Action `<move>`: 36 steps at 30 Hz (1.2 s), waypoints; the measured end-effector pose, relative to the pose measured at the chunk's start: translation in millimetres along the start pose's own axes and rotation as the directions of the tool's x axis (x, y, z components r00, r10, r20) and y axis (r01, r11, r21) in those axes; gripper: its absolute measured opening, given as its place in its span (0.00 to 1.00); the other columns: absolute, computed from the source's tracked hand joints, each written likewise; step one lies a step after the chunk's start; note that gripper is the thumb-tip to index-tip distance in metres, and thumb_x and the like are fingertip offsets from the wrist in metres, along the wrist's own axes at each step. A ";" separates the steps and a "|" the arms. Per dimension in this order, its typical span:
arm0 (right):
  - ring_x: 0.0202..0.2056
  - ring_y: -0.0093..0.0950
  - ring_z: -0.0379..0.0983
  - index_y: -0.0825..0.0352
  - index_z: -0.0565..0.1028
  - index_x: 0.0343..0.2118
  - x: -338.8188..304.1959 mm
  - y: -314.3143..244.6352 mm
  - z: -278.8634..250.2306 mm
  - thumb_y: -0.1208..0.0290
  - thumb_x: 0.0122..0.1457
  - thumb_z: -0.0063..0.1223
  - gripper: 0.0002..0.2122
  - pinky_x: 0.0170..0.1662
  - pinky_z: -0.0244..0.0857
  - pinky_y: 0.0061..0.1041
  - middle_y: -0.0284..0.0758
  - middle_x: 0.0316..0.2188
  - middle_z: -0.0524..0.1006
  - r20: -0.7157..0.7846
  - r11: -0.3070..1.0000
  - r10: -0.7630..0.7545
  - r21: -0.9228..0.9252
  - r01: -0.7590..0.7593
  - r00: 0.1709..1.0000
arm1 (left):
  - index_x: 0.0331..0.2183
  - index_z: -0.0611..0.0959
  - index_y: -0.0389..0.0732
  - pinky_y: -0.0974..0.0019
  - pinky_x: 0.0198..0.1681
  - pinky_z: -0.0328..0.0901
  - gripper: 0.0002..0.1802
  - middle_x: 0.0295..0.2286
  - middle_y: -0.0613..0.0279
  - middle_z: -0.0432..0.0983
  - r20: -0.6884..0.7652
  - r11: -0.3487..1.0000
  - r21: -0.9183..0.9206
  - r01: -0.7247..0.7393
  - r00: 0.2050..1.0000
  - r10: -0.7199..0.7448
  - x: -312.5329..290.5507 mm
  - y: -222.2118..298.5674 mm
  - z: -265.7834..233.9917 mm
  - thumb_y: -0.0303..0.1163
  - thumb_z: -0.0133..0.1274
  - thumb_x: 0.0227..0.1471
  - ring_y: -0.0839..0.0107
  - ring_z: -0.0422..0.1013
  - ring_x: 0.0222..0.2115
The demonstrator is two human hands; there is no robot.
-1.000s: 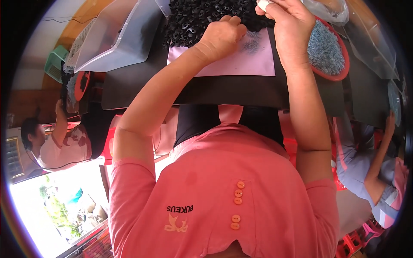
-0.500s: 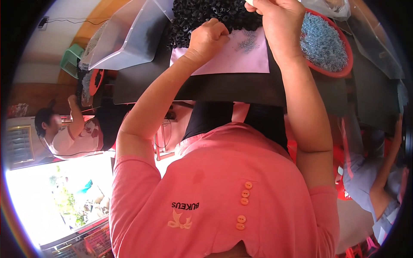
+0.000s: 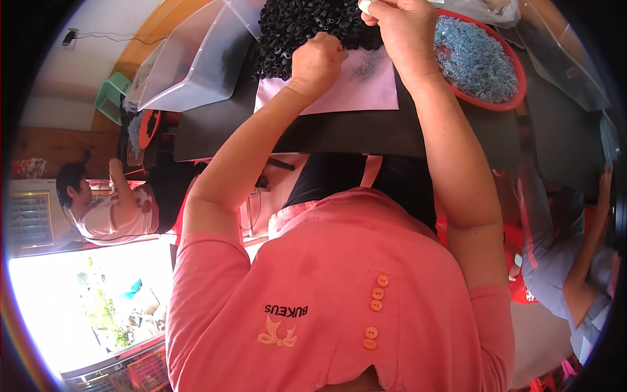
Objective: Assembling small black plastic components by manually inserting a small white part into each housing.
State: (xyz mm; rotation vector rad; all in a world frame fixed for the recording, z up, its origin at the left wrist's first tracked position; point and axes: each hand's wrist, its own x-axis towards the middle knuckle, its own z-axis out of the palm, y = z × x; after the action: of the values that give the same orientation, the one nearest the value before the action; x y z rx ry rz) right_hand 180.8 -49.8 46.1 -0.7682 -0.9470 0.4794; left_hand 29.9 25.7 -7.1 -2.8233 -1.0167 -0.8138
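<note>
My left hand (image 3: pixel 318 63) is closed with its fingertips curled under, over the near edge of a heap of small black plastic parts (image 3: pixel 294 32). Whatever its fingers hold cannot be made out. A pink sheet (image 3: pixel 307 104) lies beneath it, with a loose scatter of tiny silvery pieces (image 3: pixel 368 67) on top. Farther up and to the right is my right hand (image 3: pixel 406 36), its thumb and fingers pinched together near the top edge of the picture. Something whitish shows at its thumb tip, too small to name.
A red basin (image 3: pixel 519 91) full of small blue-grey metal pieces stands right of my right forearm. A translucent plastic bin (image 3: pixel 196 78) leans at the left on the dark table (image 3: pixel 215 130). Another person (image 3: pixel 111 202) sits at far left; a second person's arm (image 3: pixel 588 242) shows at far right.
My right hand has shifted left and slightly up, still pinched. The left hand stays closed at almost the same place. The view has turned a little.
</note>
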 end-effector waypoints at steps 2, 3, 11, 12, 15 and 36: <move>0.22 0.19 0.70 0.72 0.75 0.28 0.5 1.4 -1.4 0.84 0.51 0.52 0.03 0.26 0.64 0.18 0.32 0.21 0.75 0.001 0.999 0.019 -0.043 -0.019 1.000 | 0.27 0.82 0.40 0.60 0.34 0.68 0.08 0.29 0.58 0.76 -0.054 0.985 -0.169 0.034 0.998 -0.044 1.5 -5.2 -9.2 0.34 0.58 0.48 0.57 0.74 0.30; 0.22 0.19 0.70 0.72 0.75 0.27 0.3 1.5 -1.1 0.83 0.50 0.52 0.02 0.26 0.64 0.18 0.33 0.21 0.75 0.005 0.996 0.040 -0.083 -0.039 0.999 | 0.28 0.82 0.39 0.62 0.34 0.68 0.07 0.28 0.57 0.76 -0.080 0.983 -0.182 0.030 0.996 -0.046 1.4 -5.6 -13.6 0.33 0.58 0.49 0.58 0.74 0.29; 0.24 0.22 0.73 0.70 0.78 0.28 -0.3 20.1 -6.3 0.80 0.50 0.54 0.04 0.27 0.66 0.23 0.35 0.21 0.77 0.217 0.819 0.242 -0.568 -0.079 0.946 | 0.28 0.80 0.38 0.61 0.31 0.68 0.06 0.26 0.56 0.75 -0.245 0.976 -0.208 -0.068 0.969 0.016 -4.9 6.0 -21.2 0.30 0.59 0.48 0.57 0.74 0.27; 0.31 0.22 0.74 0.70 0.76 0.37 -0.8 15.7 -4.1 0.79 0.52 0.54 0.09 0.33 0.68 0.22 0.35 0.28 0.78 0.220 0.801 0.419 -0.546 -0.245 0.881 | 0.28 0.80 0.37 0.61 0.31 0.68 0.06 0.26 0.55 0.75 -0.259 0.972 -0.230 -0.051 0.966 -0.011 -6.1 6.0 -19.9 0.29 0.59 0.48 0.56 0.74 0.27; 0.31 0.22 0.74 0.70 0.75 0.39 -7.9 1.4 9.2 0.80 0.53 0.53 0.10 0.33 0.67 0.22 0.34 0.29 0.77 0.203 0.793 0.550 -0.432 -0.430 0.810 | 0.29 0.81 0.37 0.61 0.30 0.68 0.05 0.26 0.55 0.77 -0.312 0.949 -0.312 -0.045 0.948 -0.057 -8.0 5.9 -15.6 0.28 0.59 0.48 0.62 0.74 0.25; 0.29 0.18 0.70 0.71 0.74 0.40 -16.8 7.2 12.6 0.84 0.51 0.50 0.12 0.36 0.63 0.16 0.29 0.26 0.74 0.220 0.954 0.254 -0.220 -0.206 0.942 | 0.35 0.80 0.31 0.72 0.23 0.62 0.13 0.27 0.55 0.77 0.479 -0.044 -0.874 0.484 0.843 -0.245 -9.4 5.0 -54.1 0.33 0.50 0.59 0.72 0.71 0.24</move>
State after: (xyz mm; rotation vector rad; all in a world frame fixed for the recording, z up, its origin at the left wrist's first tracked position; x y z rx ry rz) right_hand 161.1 -51.7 36.0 -1.0210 -1.1530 0.7073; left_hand 1.6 5.4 35.7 -3.7244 -1.9034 -2.1106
